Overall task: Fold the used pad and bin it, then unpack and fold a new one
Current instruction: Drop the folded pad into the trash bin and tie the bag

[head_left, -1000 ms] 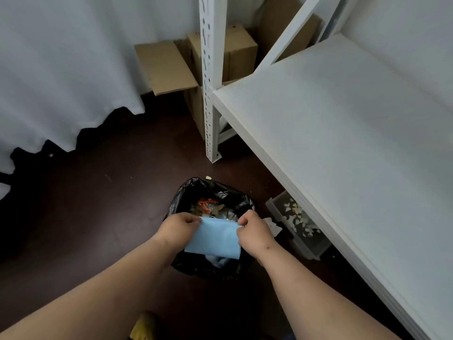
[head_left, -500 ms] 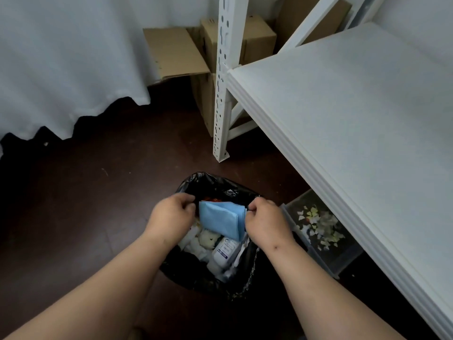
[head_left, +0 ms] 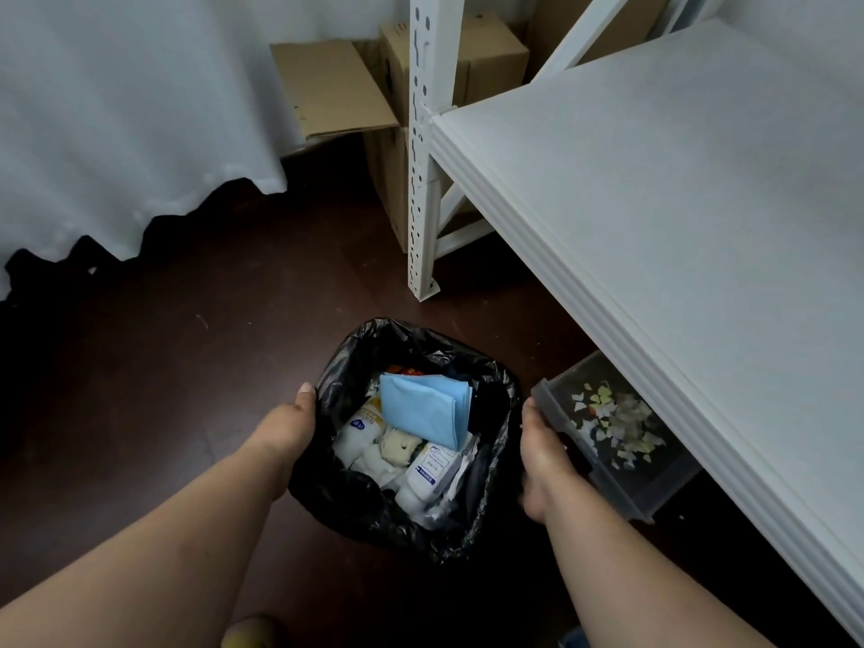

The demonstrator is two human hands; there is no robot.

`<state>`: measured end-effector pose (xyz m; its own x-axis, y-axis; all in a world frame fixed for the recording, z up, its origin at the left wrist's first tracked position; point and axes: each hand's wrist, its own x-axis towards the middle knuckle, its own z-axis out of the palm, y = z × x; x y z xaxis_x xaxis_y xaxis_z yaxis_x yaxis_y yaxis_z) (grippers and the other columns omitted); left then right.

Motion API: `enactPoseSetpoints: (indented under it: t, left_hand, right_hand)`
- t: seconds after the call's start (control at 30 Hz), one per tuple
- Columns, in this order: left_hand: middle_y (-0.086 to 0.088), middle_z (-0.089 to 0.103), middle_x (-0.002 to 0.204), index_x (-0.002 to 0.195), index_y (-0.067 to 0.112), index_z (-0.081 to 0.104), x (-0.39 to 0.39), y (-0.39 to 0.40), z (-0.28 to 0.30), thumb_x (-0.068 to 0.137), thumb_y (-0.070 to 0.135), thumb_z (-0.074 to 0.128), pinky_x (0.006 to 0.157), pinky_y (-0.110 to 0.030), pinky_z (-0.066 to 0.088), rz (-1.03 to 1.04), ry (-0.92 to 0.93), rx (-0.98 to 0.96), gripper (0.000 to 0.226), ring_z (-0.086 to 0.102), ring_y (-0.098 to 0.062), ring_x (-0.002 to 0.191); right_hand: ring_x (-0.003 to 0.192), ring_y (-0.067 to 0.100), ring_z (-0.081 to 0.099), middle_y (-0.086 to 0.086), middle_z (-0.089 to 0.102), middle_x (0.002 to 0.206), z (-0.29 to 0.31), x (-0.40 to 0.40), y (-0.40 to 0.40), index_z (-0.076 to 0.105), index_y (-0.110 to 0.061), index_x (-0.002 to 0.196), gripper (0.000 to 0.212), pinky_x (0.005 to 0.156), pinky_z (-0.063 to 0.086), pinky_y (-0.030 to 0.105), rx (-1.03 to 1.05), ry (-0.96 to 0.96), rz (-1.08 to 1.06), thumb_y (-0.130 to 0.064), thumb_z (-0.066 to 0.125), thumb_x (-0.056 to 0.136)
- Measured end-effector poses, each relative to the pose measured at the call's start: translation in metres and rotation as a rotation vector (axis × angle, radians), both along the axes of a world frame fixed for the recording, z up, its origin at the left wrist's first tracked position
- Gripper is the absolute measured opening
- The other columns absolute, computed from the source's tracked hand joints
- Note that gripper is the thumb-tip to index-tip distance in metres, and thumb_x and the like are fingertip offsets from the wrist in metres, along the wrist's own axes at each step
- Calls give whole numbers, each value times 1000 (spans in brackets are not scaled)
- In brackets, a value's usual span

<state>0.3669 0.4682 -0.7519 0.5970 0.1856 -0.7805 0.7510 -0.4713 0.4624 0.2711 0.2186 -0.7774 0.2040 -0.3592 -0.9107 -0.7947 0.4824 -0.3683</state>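
The folded light-blue pad [head_left: 423, 409] lies inside the black-lined bin [head_left: 491, 516] on the floor, resting on top of white bottles and wrappers. Neither hand touches the pad. My left hand [head_left: 287, 430] sits against the bin's left side with the thumb raised and nothing in it. At the bin's right side, my right hand [head_left: 542, 453] hangs loose and holds nothing; its fingers point down, between the bin and a plastic drawer.
A grey plastic drawer [head_left: 603, 479] holding paper scraps stands right of the bin, under the white shelf board [head_left: 678, 189]. A white perforated shelf post [head_left: 421, 147] rises behind the bin, with cardboard boxes [head_left: 336, 86] beyond it. A white curtain [head_left: 117, 109] hangs at the left over the dark floor.
Both hands held the folded blue pad over the bin; they have since let it go and moved apart to the bin's sides. The pad now rests in the bin.
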Motion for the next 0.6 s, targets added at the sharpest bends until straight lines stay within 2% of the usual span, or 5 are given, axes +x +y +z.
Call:
enactPoseSetpoints:
  t: [0.17,0.23,0.37,0.43,0.6]
  left_hand:
    - [-12,63,87,93,4,64,2,1,3,100,30,46,67,-31,47,148,25,-56,32,59,-25,74]
    - [-10,66,84,88,5,67,7,5,5,93,21,59,66,-31,47,224,36,-100,19,60,-23,71]
    - [-15,63,83,87,3,63,15,8,6,89,9,62,64,-34,47,254,-41,-87,6,57,-27,68]
    - [-17,60,87,82,6,57,17,9,3,92,12,58,67,-36,42,68,-181,62,12,54,-29,73]
    - [-11,56,95,85,15,52,8,-1,15,94,22,47,69,-33,43,-497,-434,388,12,58,-36,87]
  right_hand:
    - [94,29,67,15,72,102,3,-8,-3,68,-9,109,46,77,54,37,155,-34,-37,-45,41,98]
    - [89,29,66,17,71,96,4,-5,-7,67,-5,101,35,70,53,36,132,-73,-96,-31,44,99]
    - [103,31,64,14,67,112,-2,4,-12,62,-6,117,31,88,54,44,-30,-93,-71,-24,49,94]
    - [105,30,60,11,64,112,-3,7,-9,59,-10,117,27,96,49,45,-218,-99,10,-23,45,97]
    - [80,27,56,9,60,89,18,1,9,55,-3,103,20,72,45,32,-647,-196,214,-14,40,99]
